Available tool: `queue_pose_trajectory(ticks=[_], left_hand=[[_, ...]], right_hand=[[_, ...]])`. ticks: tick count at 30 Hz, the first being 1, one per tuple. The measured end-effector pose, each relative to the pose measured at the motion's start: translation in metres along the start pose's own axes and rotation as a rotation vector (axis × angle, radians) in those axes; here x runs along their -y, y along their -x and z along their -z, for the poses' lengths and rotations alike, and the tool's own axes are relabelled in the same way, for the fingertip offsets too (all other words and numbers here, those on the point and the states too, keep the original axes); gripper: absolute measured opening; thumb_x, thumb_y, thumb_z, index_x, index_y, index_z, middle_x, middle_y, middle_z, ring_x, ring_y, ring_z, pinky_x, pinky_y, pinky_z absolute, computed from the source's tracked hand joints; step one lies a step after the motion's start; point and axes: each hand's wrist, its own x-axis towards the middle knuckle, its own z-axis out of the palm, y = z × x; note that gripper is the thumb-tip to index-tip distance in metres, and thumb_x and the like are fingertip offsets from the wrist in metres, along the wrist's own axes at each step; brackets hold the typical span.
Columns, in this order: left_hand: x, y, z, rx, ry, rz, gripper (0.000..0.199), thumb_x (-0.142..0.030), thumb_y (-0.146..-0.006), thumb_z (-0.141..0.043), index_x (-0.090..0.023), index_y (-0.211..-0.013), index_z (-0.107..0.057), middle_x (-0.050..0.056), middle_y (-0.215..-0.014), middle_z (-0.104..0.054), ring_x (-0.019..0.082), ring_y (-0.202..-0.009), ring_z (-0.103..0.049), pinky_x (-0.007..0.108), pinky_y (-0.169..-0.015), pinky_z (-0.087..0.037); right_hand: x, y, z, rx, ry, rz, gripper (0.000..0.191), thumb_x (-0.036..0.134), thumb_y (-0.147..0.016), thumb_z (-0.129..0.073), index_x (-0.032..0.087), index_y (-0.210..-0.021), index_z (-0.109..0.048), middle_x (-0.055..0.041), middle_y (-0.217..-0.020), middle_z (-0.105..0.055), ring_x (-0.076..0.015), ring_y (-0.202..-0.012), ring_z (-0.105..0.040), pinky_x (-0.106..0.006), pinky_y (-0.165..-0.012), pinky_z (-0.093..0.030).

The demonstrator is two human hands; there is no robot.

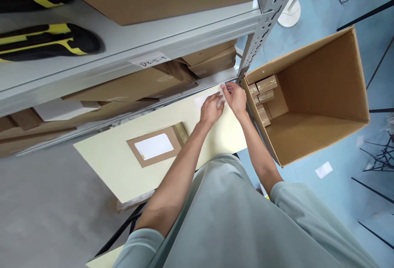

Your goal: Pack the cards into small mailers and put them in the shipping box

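Observation:
Over the far right end of a pale yellow tabletop (111, 153), my two hands are close together at a small white paper slip (223, 89). My right hand (236, 99) pinches its upper edge between thumb and fingers. Curled in from the other side, my left hand (211, 108) grips it with thumb and fingertips. Whether the slip is a sticky label I cannot tell. A whitish sheet (200, 99) lies flat on the tabletop beside my left hand. Nearer the middle is a flat brown cardboard box (144, 159) with a white label (155, 146) on top.
A large cardboard box (320, 79) stands open at the right, with several small taped boxes (267, 84) inside. Metal shelving (197, 34) loaded with cartons (132, 83) runs along the far side, its perforated post (261, 34) close to my right hand. Paper (324, 170) lies on the blue floor.

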Motion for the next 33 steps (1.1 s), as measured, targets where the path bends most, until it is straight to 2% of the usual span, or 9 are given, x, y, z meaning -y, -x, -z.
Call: queue_pose_trajectory(ticks=[4,9,16,21,24,27,30,32,33], left_hand=[[0.020,-0.006,-0.009,0.099,-0.118,0.021,0.069,-0.025,-0.092,-0.069,-0.009,-0.159,-0.060,0.021,-0.177,-0.045,0.042,-0.166,-0.038,0.058,-0.141,-0.028],[0.036,-0.011,-0.014,0.192,-0.229,-0.011,0.085,-0.019,-0.086,-0.069,-0.005,-0.167,-0.046,0.021,-0.185,-0.028,0.044,-0.167,-0.033,0.059,-0.138,-0.034],[0.015,-0.012,-0.006,0.304,-0.455,0.084,0.089,-0.022,-0.094,-0.061,-0.012,-0.177,-0.032,0.013,-0.189,-0.019,0.037,-0.169,-0.029,0.052,-0.136,-0.040],[-0.001,-0.016,-0.001,0.323,-0.415,0.125,0.087,-0.018,-0.093,-0.063,-0.008,-0.175,-0.036,0.016,-0.189,-0.019,0.037,-0.170,-0.028,0.052,-0.135,-0.041],[-0.014,-0.014,0.002,0.262,-0.226,0.184,0.077,-0.020,-0.092,-0.070,-0.008,-0.166,-0.051,0.018,-0.186,-0.027,0.038,-0.171,-0.028,0.050,-0.142,-0.028],[-0.037,0.007,0.006,0.079,0.141,0.271,0.057,-0.035,-0.097,-0.073,-0.012,-0.149,-0.067,0.019,-0.180,-0.041,0.037,-0.172,-0.029,0.049,-0.143,-0.024],[-0.061,0.058,0.019,-0.064,0.751,0.399,0.057,-0.063,-0.101,-0.067,-0.018,-0.135,-0.074,0.018,-0.163,-0.063,0.035,-0.157,-0.055,0.050,-0.128,-0.049],[-0.071,0.101,0.034,-0.089,1.133,0.480,0.064,-0.075,-0.094,-0.070,-0.018,-0.123,-0.078,0.019,-0.141,-0.076,0.034,-0.133,-0.073,0.044,-0.107,-0.064],[-0.073,0.123,0.042,-0.116,1.249,0.506,0.061,-0.072,-0.089,-0.079,-0.017,-0.117,-0.079,0.017,-0.128,-0.081,0.031,-0.120,-0.078,0.038,-0.097,-0.066]], right_hand=[[-0.014,-0.003,0.012,-0.031,0.023,-0.025,0.054,0.066,-0.115,-0.042,0.023,-0.125,-0.073,-0.0162,-0.128,-0.078,-0.0380,-0.131,-0.073,-0.059,-0.119,-0.054],[-0.014,-0.003,0.023,-0.017,0.122,-0.117,0.047,0.053,-0.118,-0.040,0.020,-0.125,-0.072,-0.0204,-0.129,-0.077,-0.0416,-0.134,-0.071,-0.064,-0.122,-0.049],[-0.009,0.010,0.028,-0.045,0.344,-0.233,0.030,0.034,-0.117,-0.046,0.017,-0.117,-0.071,-0.0175,-0.115,-0.081,-0.0350,-0.114,-0.078,-0.050,-0.106,-0.058],[-0.017,0.053,0.041,-0.272,0.279,-0.301,0.036,0.038,-0.118,-0.042,0.017,-0.112,-0.071,-0.0168,-0.110,-0.080,-0.0323,-0.105,-0.078,-0.046,-0.099,-0.059],[-0.014,0.088,0.050,-0.446,0.211,-0.201,0.045,0.048,-0.118,-0.040,0.019,-0.109,-0.074,-0.0151,-0.105,-0.079,-0.0297,-0.102,-0.078,-0.043,-0.098,-0.060],[-0.001,0.118,0.051,-0.513,0.167,0.040,0.046,0.049,-0.118,-0.040,0.021,-0.118,-0.078,-0.0153,-0.117,-0.081,-0.0272,-0.112,-0.079,-0.042,-0.103,-0.062],[0.017,0.143,0.035,-0.338,0.175,0.269,0.041,0.039,-0.118,-0.044,0.023,-0.132,-0.079,-0.0160,-0.138,-0.079,-0.0282,-0.132,-0.075,-0.045,-0.113,-0.061],[0.028,0.161,0.016,-0.103,0.178,0.408,0.037,0.035,-0.117,-0.050,0.023,-0.137,-0.078,-0.0160,-0.144,-0.077,-0.0296,-0.140,-0.072,-0.047,-0.118,-0.060],[0.033,0.171,0.006,0.020,0.171,0.481,0.035,0.034,-0.116,-0.054,0.023,-0.138,-0.078,-0.0161,-0.146,-0.076,-0.0302,-0.144,-0.070,-0.048,-0.121,-0.058]])
